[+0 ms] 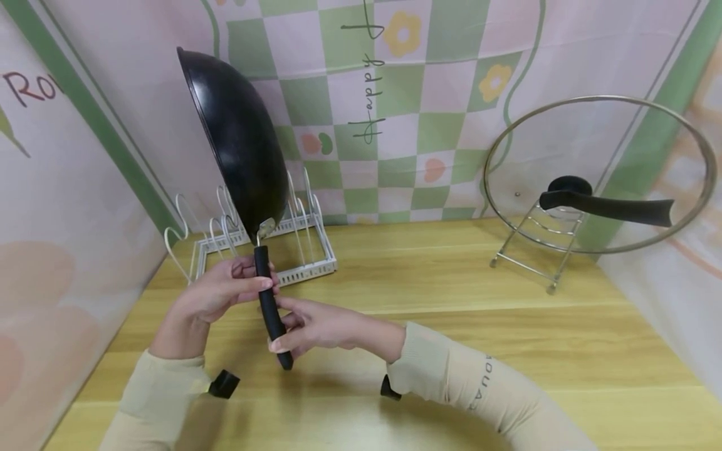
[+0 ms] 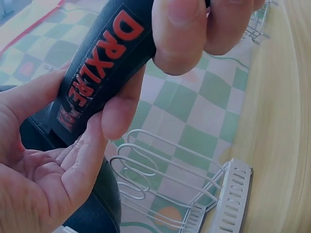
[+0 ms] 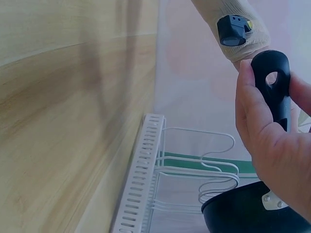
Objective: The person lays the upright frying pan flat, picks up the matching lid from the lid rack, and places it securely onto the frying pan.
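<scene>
Black pan (image 1: 239,131), held upright above the table, its long axis running from the handle (image 1: 271,313) near the person up and away to the bowl; open side facing left, rounded base right. The left hand (image 1: 225,288) is nearer the bowl, its thumb and fingers gripping the upper part of the handle; the right hand (image 1: 316,326) pinches the handle close to its free end. The white wire rack (image 1: 307,272) lies ahead of both hands, the left hand nearer to it; the bowl overlaps its upright loops in the head view, and whether they touch cannot be told. Well to the right, a glass lid (image 1: 603,156) with a black grip leans on a metal stand (image 1: 527,268) upon the wooden table (image 1: 429,275). Writing: a label (image 2: 102,68) on the handle bears red capitals beginning "DRXLRE", the rest uncertain; the checked backdrop (image 1: 397,138) carries "Happy" on its side, with another letter above; the left panel (image 1: 56,188) shows "Ro", cut short; the dark letters on the right sleeve (image 1: 485,382) are only partly legible
</scene>
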`<state>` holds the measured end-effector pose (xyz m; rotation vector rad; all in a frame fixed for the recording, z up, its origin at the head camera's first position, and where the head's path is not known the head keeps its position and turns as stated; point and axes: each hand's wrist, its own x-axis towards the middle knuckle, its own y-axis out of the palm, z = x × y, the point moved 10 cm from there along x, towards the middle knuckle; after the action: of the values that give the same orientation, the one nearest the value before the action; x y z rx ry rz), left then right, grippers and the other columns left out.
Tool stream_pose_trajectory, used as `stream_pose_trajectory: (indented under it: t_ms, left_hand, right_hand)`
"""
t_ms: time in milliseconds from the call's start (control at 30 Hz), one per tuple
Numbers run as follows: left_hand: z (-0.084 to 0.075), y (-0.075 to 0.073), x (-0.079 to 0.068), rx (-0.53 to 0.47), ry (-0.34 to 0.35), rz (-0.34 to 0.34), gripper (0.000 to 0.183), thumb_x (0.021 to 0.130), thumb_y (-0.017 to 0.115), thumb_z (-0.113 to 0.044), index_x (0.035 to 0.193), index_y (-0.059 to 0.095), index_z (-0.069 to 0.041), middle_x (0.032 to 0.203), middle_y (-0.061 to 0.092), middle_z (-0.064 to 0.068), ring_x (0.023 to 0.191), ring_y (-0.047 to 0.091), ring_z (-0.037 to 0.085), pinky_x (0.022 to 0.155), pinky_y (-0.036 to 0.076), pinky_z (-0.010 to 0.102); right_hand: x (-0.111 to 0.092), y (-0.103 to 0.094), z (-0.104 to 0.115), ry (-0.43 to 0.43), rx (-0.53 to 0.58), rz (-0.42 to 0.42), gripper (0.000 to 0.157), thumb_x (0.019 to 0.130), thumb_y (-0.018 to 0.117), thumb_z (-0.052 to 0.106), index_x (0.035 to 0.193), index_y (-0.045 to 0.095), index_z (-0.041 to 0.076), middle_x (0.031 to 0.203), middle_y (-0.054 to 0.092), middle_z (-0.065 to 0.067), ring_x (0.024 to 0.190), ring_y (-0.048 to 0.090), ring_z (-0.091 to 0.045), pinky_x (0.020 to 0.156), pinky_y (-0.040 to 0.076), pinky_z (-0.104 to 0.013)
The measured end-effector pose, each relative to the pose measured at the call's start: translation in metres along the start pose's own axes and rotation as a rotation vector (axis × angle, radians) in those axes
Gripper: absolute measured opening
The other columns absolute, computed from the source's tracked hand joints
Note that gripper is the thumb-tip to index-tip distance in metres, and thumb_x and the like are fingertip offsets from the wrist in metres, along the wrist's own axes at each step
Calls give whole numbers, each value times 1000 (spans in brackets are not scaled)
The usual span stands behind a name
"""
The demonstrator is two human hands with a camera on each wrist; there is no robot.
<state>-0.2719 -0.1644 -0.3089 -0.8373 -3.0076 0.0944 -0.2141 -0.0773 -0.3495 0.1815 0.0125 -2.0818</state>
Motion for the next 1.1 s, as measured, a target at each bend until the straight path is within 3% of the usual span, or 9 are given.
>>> stream_pose_trajectory:
  t_ms: [167,400,633,1100]
  left_hand:
    - [-6,3,1,4,22,10,27,98,63,-1,116,50,14,101,70,10,93,70,16,88,58,31]
    - [-7,4,3,10,16,5,25,98,63,-3,115,52,12,100,71,8,92,70,16,89,57,31]
    - [-9,5,3,-5,19,0,23,98,64,-2,114,53,10,99,71,6,93,70,17,87,58,31]
    - [-19,13,6,-11,34,19,21,98,62,-1,114,53,9,98,71,6,93,70,16,89,57,31]
  right_hand:
    - [-4,-1,5,-9,-6,4,71,99,55,-7,161,21,3,98,64,-8,85,67,-18,86,59,-38]
    - [-5,-4,5,-12,2,1,70,99,56,-8,160,23,2,98,65,-8,97,69,-38,87,59,-39]
    - [-7,-5,8,-17,-2,7,71,99,57,-7,161,22,2,99,66,-8,88,69,-20,87,59,-38]
    - [-15,-7,16,-43,-9,6,74,99,56,-8,162,19,4,100,66,-9,87,69,-19,87,58,-39]
